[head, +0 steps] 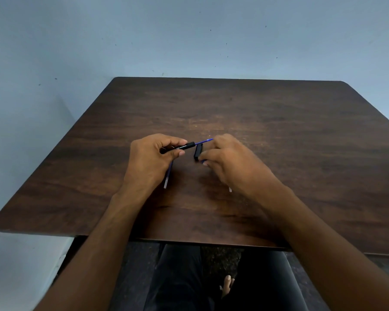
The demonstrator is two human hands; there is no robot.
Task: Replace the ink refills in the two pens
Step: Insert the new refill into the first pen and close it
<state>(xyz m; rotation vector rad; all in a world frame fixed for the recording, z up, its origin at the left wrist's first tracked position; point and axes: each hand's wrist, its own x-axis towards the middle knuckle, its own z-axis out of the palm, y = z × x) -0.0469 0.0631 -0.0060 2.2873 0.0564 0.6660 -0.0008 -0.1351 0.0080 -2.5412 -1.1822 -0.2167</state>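
Observation:
My left hand (151,158) grips a black pen barrel (184,146) with white lettering, held roughly level above the table. A thin blue refill (203,142) sticks out of the barrel's right end toward my right hand (229,160). My right hand's fingers hold a short black pen piece (197,153), tilted, just right of the barrel, and they also touch the refill's far end. Another blue-and-clear refill (168,175) lies on the table under my left hand. A clear tip of one more refill (230,189) shows below my right hand; the rest is hidden.
The dark wooden table (279,131) stands against a pale blue wall (189,37), with another wall close on the left. The near table edge is above my lap, and my legs in dark trousers (180,279) show below it.

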